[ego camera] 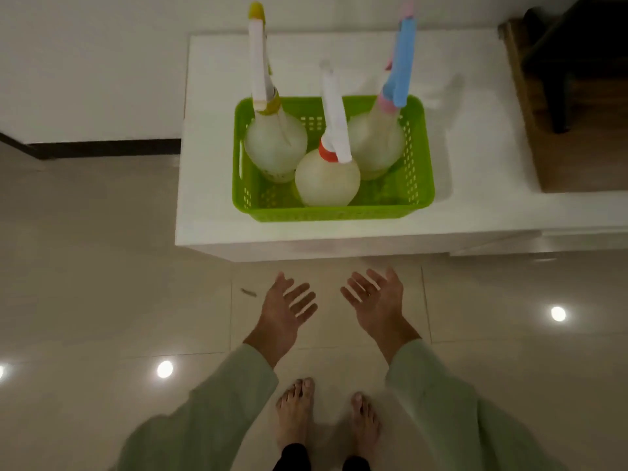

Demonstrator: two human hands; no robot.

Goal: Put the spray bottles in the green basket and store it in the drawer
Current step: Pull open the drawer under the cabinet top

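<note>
Both hands are empty, fingers spread: left hand (287, 309) and right hand (375, 300) hover low center, just below the white cabinet (217, 198) edge. Up center sits one green basket (416, 185), long side across the frame, with three spray bottles (328, 180) upright inside, nozzles pointing up.

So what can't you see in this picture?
All in the head view:
- The drawer: not visible; the white cabinet shows only its top and front edge.
- Bottoms of the three spray bottles: hidden by the green basket walls.
- Pink nozzle tip: blurred near the top edge.
- Dark furniture: cut off at right.
- Small floor speck: too tiny.
</note>
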